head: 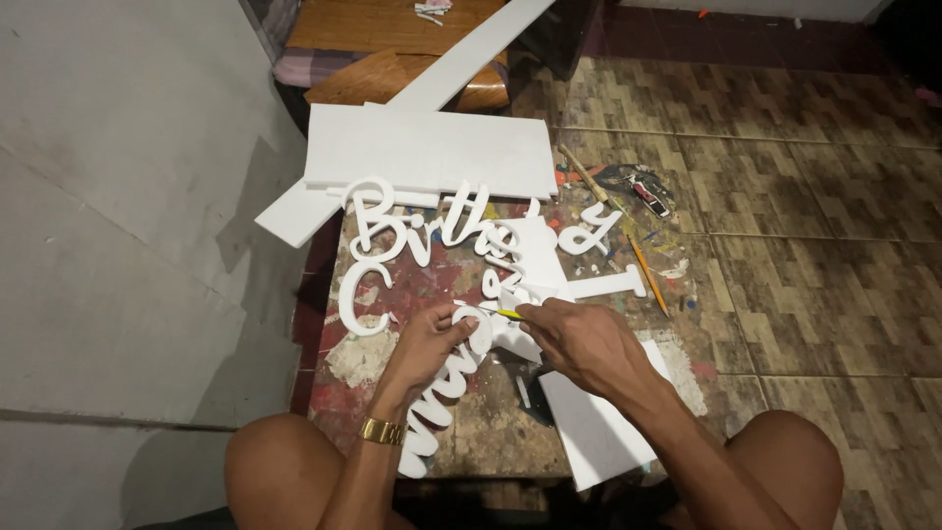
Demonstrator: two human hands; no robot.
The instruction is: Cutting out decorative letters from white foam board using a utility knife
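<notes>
A low tabletop, its top crusted with red, white and grey paint stains, sits on a floor of brown patterned tiles; a pale grey wall rises along the left. The person sits at the near edge, bare knees either side of it.

White foam cut-out lettering in looping script spreads across the tabletop from the far left down to the near middle. The left hand, a gold watch on its wrist, presses its fingers down on the lettering near the middle. The right hand has its fingers clenched around a small yellow-handled cutter, whose tip meets the foam just beside the left hand.

A white foam sheet lies under the right forearm at the near right. Stacked white foam boards lie at the far edge, and a long white foam strip runs diagonally over them towards a wooden piece of furniture further back. On the right of the tabletop lie a yellow pencil and, further off, a paint-smeared brush.
</notes>
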